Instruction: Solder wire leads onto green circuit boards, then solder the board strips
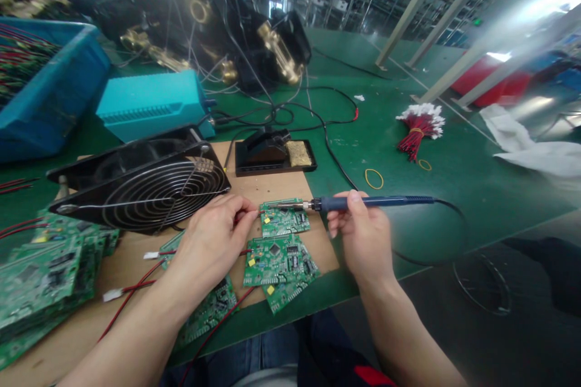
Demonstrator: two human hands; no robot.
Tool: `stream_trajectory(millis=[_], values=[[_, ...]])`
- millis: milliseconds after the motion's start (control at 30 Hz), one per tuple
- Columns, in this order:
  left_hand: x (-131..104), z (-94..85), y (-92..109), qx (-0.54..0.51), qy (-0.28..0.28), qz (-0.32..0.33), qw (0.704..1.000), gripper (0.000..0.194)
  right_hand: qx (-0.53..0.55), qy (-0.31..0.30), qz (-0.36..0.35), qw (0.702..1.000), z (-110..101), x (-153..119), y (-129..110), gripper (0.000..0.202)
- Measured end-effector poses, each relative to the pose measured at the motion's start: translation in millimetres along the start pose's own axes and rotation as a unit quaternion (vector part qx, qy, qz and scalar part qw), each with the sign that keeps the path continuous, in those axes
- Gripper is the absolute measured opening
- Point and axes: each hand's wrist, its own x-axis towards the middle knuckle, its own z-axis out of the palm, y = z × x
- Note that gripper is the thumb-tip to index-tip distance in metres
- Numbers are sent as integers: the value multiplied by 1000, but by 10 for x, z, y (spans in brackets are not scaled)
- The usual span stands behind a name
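Note:
My right hand (pixel 363 230) is wrapped round a blue soldering iron (pixel 376 201), held level with its tip pointing left. The tip is over the upper left part of a green circuit board (pixel 284 227). My left hand (pixel 222 224) is closed in a pinch at that board's left edge, on a thin wire (pixel 260 213) mostly hidden by the fingers. Nearer to me, another circuit board (pixel 275 260) overlaps a tilted circuit board (pixel 290 293). Further boards with red and black wires lie partly under my left forearm.
A black fan (pixel 172 193) stands left on the cardboard (pixel 327 248). Behind are an iron stand with sponge (pixel 299 154) and a teal box (pixel 152 103). Stacked boards (pixel 40 284) lie left, beneath a blue bin (pixel 54 97). Bundled wires (pixel 415 133) and a rubber band (pixel 374 179) lie right.

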Motion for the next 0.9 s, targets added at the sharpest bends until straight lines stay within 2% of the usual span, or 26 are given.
stream_trajectory(millis=[267, 900], values=[[2, -19, 5, -12, -20, -16, 1000, 26, 2, -22, -3, 1000, -24, 0, 30, 38], [17, 16, -5, -8, -5, -11, 1000, 25, 1, -39, 5, 999, -25, -3, 55, 39]])
